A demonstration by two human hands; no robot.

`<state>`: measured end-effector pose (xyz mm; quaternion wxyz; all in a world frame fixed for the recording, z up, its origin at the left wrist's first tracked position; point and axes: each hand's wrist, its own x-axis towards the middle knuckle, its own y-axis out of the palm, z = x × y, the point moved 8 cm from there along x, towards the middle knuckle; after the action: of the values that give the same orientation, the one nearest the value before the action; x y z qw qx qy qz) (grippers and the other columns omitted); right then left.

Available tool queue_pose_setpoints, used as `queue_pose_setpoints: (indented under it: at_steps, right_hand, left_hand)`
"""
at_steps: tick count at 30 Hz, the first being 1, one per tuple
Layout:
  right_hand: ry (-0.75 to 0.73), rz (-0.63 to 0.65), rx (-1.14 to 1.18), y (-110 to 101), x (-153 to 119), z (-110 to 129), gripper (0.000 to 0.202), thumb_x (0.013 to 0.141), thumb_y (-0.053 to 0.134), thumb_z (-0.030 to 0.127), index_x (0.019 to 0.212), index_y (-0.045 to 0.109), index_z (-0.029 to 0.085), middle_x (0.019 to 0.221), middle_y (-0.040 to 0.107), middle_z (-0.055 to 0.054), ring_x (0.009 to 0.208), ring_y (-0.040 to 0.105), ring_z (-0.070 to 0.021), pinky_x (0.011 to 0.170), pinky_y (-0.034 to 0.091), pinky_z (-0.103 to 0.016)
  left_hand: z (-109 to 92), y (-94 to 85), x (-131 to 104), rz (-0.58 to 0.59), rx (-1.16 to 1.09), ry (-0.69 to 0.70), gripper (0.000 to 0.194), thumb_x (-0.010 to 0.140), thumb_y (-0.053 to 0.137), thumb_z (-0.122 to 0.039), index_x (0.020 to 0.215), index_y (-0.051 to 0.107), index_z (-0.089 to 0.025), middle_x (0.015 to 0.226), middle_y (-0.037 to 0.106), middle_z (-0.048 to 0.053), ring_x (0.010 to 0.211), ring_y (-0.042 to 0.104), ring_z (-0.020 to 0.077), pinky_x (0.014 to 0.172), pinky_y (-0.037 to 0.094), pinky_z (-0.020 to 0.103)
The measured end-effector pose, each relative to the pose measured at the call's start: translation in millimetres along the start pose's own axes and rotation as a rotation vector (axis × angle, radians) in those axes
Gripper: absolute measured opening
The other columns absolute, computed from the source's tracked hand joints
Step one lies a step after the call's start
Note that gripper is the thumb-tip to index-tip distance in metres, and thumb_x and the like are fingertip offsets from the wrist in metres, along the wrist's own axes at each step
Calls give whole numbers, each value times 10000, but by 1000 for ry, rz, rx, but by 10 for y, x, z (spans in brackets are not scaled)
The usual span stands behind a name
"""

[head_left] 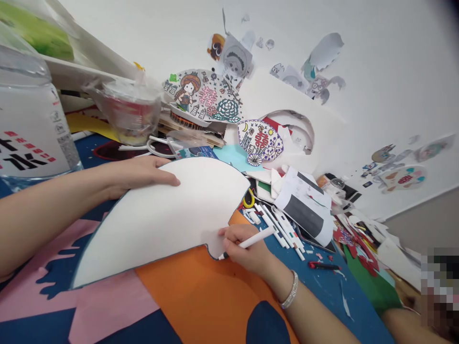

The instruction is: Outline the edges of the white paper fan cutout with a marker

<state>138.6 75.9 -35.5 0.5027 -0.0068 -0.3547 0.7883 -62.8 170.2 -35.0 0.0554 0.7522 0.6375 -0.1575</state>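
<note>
A large white fan-shaped card (172,200) with a dark outline lies tilted before me. My left hand (143,174) grips its upper left edge, thumb on the face and the other fingers mostly hidden behind. In my right hand (244,246) is a white marker pen (257,236), its tip touching the card's outline at the small notch along the lower edge. Under the card lie an orange sheet (201,291) and a pink sheet (111,301), both with shapes cut out of them.
Several white markers (279,229) lie right of the card, near yellow-handled scissors (248,198) and a red-and-black cutter (324,265). Decorated paper fans (261,141) stand at the back. A wrapped cup (129,112) and a large water pack (32,114) stand left. Someone's arm (401,325) shows lower right.
</note>
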Motion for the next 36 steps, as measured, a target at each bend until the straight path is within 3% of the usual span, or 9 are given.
queue_pose_setpoints:
  at_steps: [4,6,11,14,16,19,22,30,36]
  right_hand:
    - [-30,18,30,16,11,41,293,706,458,98,505,282,216,470,383,76,429,366,-84,716,500,-306]
    - [-48,-58,71,-86,13,49,293,736,475,126,505,320,218,459,383,76,433,391,-90,695,506,-306]
    - [3,-628,166,-845,-138,-110,204,902,431,353,782,530,221,476,503,64,437,461,-116,466,407,-222]
    - [62,-913,102,-1269,-288,-229,237,883,492,416,800,561,205,575,564,40,500,483,-111,517,413,-223]
    - [141,-988,149,-1419,-322,-354,237,815,591,433,781,570,200,766,636,4,612,545,-120,616,456,-242]
    - [277,-936,513,-1395,-254,-601,312,739,645,486,864,524,227,931,671,-14,657,600,-137,649,490,-276]
    - [356,-814,764,-1249,-158,-684,369,674,674,497,832,480,225,806,680,-14,592,604,-148,556,485,-266]
    - [348,-816,737,-1154,-173,-662,403,528,740,185,843,491,213,653,627,52,549,574,-134,473,443,-212]
    - [331,-954,753,-1214,-234,-736,401,537,671,155,866,452,227,670,625,63,558,578,-124,502,460,-214]
  left_hand:
    - [6,3,4,-3,4,-3,548,569,732,-235,1093,618,-120,715,721,67,821,695,319,714,546,485]
    - [-6,11,-1,10,8,4,576,558,731,-243,1107,610,-118,693,723,66,772,702,311,687,555,469]
    - [-106,37,-68,89,-16,77,675,524,737,-260,1166,566,-137,718,738,55,685,704,296,640,571,432]
    - [-153,62,-123,144,-35,114,693,531,754,-283,1181,541,-173,762,745,32,700,706,278,636,575,391]
    - [-158,95,-151,187,-41,117,701,537,772,-323,1178,533,-169,786,748,36,733,707,274,645,574,364]
    - [-157,159,-179,250,-33,140,666,554,776,-359,1147,543,-164,815,750,37,773,706,273,658,567,337]
    - [-126,224,-187,299,6,158,550,600,756,-329,1088,569,-157,820,752,40,757,706,261,654,555,318]
    - [-105,291,-167,265,-114,214,490,553,772,-407,965,633,-181,771,741,39,767,691,284,701,523,345]
    - [-189,229,-143,235,-306,247,394,689,633,-553,869,643,-202,768,724,21,786,670,227,717,489,294]
